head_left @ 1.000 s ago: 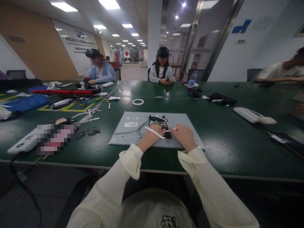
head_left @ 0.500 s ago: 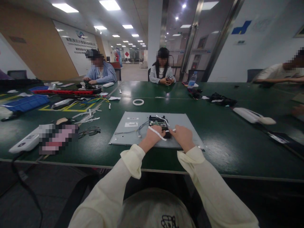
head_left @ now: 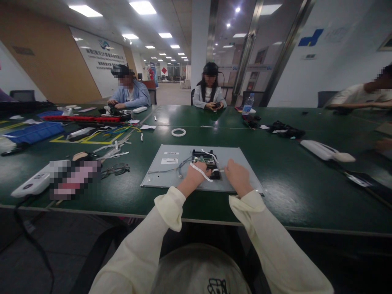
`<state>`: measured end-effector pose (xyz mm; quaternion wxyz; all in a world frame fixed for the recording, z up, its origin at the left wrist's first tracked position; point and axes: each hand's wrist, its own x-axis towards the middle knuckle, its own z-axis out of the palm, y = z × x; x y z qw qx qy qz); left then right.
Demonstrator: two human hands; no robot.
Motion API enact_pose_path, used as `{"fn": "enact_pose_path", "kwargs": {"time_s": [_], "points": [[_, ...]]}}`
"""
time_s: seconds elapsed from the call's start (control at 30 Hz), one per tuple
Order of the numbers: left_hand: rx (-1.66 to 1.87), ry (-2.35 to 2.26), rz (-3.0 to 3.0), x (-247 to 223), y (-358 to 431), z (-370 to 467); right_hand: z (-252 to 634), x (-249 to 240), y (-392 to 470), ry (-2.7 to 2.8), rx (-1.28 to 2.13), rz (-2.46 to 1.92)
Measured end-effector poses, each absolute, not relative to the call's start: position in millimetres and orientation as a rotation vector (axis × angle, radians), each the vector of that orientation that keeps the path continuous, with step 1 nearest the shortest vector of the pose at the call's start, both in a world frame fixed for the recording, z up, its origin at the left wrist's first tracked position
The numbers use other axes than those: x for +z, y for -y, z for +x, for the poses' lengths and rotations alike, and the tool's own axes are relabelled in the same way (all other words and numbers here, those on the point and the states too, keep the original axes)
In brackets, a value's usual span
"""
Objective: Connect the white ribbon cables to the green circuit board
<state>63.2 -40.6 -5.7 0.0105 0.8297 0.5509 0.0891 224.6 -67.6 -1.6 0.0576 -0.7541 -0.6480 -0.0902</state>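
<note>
On the near middle of the panel, both hands work the board: left hand pinches the white ribbon, right hand curled (fingertips hidden, can't tell). Tugging sideways could tear it.

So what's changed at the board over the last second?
Very little. The right hand has eased slightly toward the person, away from the circuit board. The left hand stays by the board with the white ribbon strip draped over it. The grey panel and tape roll have not moved.
</note>
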Motion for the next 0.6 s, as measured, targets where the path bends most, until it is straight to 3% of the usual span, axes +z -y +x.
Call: {"fn": "enact_pose_path", "kwargs": {"time_s": [0.13, 0.4, 0.6], "points": [[0.242, -1.720, 2.589, -2.4, 42.6, 61.2, 223.2, 2.1, 67.9, 1.997, -0.296, -2.062], [0.197, -1.634, 2.577, 1.5, 36.9, 54.4, 209.1, 12.3, 85.1, 2.441, -0.106, -1.009], [0.228, -1.522, 2.637, -3.5, 30.2, 47.1, 204.9, 5.3, 82.9, 2.510, -0.307, -0.773]]}}
